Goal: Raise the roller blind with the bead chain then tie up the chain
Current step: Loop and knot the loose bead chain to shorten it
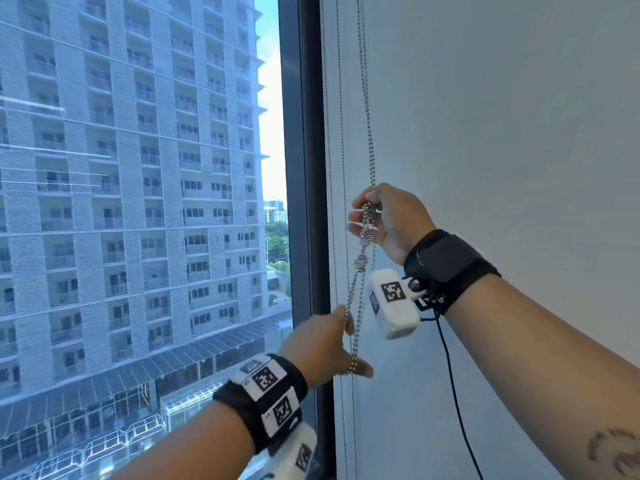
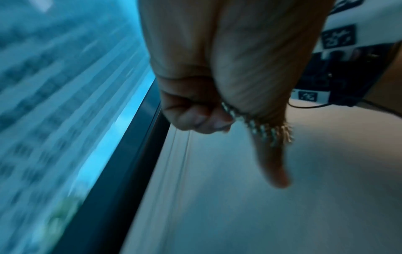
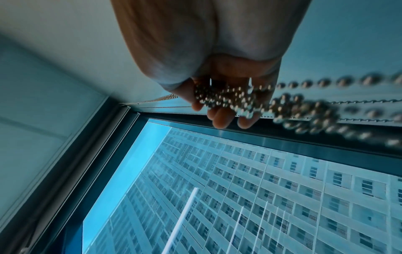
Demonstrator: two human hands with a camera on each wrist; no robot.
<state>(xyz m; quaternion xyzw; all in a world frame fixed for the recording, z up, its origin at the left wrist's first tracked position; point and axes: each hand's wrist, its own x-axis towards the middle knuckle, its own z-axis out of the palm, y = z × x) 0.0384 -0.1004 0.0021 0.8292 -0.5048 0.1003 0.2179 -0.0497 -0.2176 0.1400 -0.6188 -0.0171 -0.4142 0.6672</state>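
Two hands on one chain [image 1: 367,133], running straight up and down along the window frame [image 1: 298,168]. Right hand [image 1: 388,220] higher, fingers curled round a bunched knot of beads [image 1: 367,223]. Left hand [image 1: 325,344] below and slightly left, pinching the loose loop hanging from that knot, thumb stuck out. Looks like a pull straight down with the left to tighten, though too blurry from the wrist to be sure. White wall [image 1: 502,133] right behind, tower block [image 1: 121,168] outside. No blind over the glass.

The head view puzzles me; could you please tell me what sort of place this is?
Probably an upper-floor room in a city building: a dark-framed window faces a balconied high-rise, with rooftops below, and a bead chain hangs by the white wall.
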